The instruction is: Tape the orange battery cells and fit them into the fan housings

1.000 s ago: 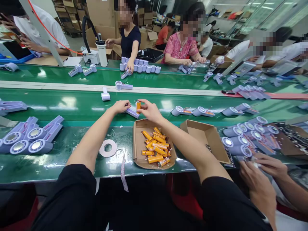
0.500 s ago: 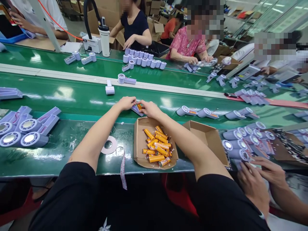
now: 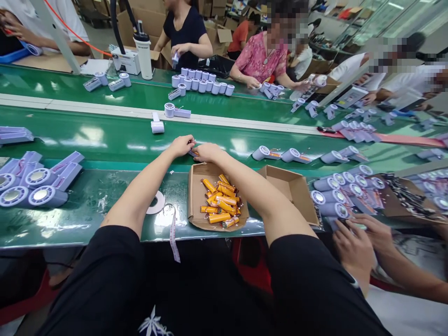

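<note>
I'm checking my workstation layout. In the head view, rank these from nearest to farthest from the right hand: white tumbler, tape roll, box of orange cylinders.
1. Box of orange cylinders: just on the near side of the right hand.
2. Tape roll: to the left of the box, partly hidden.
3. White tumbler: on the far side, leftward.

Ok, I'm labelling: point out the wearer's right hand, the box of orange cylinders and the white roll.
Right hand [image 3: 207, 152], head view, its back.
Cylinder box [image 3: 195, 198], head view, bare left inside.
White roll [image 3: 160, 203], head view, ring's right side.

Left grip [image 3: 184, 145], right grip [image 3: 207, 152] at lavender housing [image 3: 191, 153]
</note>
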Demonstrator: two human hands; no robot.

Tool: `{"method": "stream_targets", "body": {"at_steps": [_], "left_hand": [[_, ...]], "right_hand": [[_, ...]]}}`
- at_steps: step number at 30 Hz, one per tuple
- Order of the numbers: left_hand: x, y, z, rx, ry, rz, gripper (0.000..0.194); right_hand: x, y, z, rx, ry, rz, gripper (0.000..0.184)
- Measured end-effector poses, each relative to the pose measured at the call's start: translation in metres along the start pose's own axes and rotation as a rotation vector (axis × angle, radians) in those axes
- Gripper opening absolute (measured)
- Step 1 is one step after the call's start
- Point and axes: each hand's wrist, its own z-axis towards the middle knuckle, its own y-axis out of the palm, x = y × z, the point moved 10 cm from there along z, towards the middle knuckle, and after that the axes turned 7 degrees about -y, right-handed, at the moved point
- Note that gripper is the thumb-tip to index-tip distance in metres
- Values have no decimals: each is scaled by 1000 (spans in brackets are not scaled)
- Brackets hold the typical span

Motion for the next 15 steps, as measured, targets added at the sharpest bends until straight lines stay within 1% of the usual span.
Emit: {"method": "stream_targets", "body": {"at_steps": [2, 3, 5, 7, 9, 11, 13, 15], "left_hand": [[2, -8, -14, 50, -7, -25, 34], [0, -15, -25, 90, -6, -39, 39], [-5, -32, -60, 157, 17, -63, 45], [-15, -43, -108, 158, 54, -63, 43], [-31, -47, -166, 113, 74, -29, 40], [-48, -50, -223, 117, 88, 14, 40], [-59, -47, -271, 94, 141, 58, 38], [-66, -37, -303, 50, 203, 113, 38]], "right_hand": [[1, -3, 0, -20, -20, 11, 43], [2, -4, -3, -27, -41, 27, 44], [9, -6, -11, -27, -85, 74, 47], [22, -6, -22, 7, -81, 150, 49], [39, -2, -29, 48, -28, 215, 49], [51, 6, -32, 64, 37, 249, 45], [58, 16, -29, 54, 84, 264, 38], [63, 22, -26, 44, 129, 279, 31]]}}
